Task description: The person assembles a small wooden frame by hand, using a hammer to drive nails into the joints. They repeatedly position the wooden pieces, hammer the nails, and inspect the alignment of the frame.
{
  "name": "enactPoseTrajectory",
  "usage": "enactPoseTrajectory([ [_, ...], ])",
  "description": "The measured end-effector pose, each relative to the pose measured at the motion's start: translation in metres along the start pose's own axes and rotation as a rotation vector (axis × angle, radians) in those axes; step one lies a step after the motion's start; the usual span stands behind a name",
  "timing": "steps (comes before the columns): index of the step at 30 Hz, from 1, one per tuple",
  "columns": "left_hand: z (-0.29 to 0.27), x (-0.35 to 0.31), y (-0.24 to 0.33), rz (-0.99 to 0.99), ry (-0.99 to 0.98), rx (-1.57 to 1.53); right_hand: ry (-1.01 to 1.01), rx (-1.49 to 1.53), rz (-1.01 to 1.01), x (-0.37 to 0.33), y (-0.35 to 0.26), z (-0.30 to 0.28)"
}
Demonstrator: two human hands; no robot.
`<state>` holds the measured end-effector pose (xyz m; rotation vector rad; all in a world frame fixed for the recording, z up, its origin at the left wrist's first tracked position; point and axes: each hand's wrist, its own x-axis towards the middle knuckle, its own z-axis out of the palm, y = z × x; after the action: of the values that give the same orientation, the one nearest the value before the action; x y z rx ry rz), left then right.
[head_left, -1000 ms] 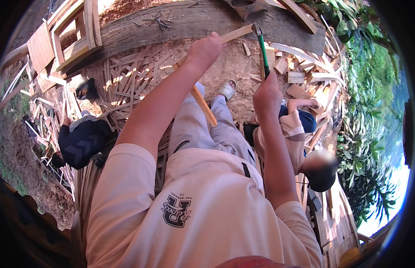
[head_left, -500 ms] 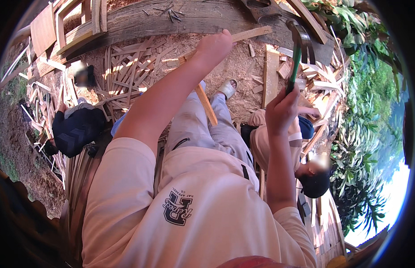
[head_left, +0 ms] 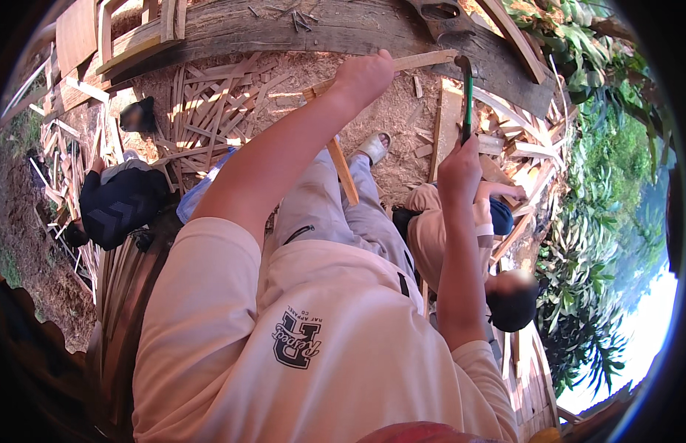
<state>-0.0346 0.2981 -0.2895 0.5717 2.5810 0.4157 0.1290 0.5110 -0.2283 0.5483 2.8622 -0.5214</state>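
My left hand [head_left: 366, 76] is closed around a pale wooden strip [head_left: 425, 60] that reaches out to the right, over the near edge of the plank. A second strip [head_left: 343, 171] slants down below my forearm across my trouser legs; whether the two are joined is hidden. In my right hand [head_left: 459, 173] is a claw hammer [head_left: 468, 96], gripped low on its green and black handle. Its dark head is right at the right end of the pale strip; I cannot tell if they touch.
A weathered plank [head_left: 232, 29] spans the far side, bearing loose nails [head_left: 301, 22], a handsaw [head_left: 440, 16] and wooden frames [head_left: 140, 48]. Offcuts [head_left: 217, 96] litter the sawdust-covered ground. One person in dark clothes [head_left: 125, 207] sits at left, another [head_left: 442, 229] close at right.
The hammer has swung down and left, from above the plank to the strip's right end. My left hand and the strip have shifted slightly right.
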Motion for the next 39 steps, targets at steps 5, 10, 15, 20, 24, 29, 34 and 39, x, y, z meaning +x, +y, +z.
enactPoseTrajectory([
  [5, 0.004, 0.005, -0.006, -0.007, 0.013, 0.009, 0.384, 0.121, -0.206, -0.013, -0.013, -0.02],
  [10, 0.01, 0.01, -0.007, -0.008, 0.023, 0.02, -0.023, 0.065, 0.013, 0.006, -0.015, 0.006],
  [15, 0.006, 0.008, -0.008, -0.006, 0.035, 0.04, 0.318, 0.228, -0.163, -0.008, -0.037, -0.023],
  [20, 0.011, 0.011, -0.008, 0.001, 0.039, 0.007, 0.036, 0.1, -0.036, 0.004, -0.013, 0.005],
  [24, 0.008, 0.008, -0.006, -0.012, 0.035, 0.036, 0.386, 0.291, -0.184, 0.007, -0.041, -0.023],
  [29, 0.002, 0.007, -0.004, 0.027, 0.035, 0.0, -0.076, 0.06, 0.106, 0.009, -0.016, 0.017],
  [34, -0.001, 0.004, -0.004, -0.02, -0.016, 0.001, 0.391, 0.318, -0.099, 0.002, -0.048, -0.03],
  [39, 0.006, 0.005, -0.002, -0.013, -0.006, 0.033, -0.087, 0.069, 0.084, 0.017, -0.011, 0.027],
])
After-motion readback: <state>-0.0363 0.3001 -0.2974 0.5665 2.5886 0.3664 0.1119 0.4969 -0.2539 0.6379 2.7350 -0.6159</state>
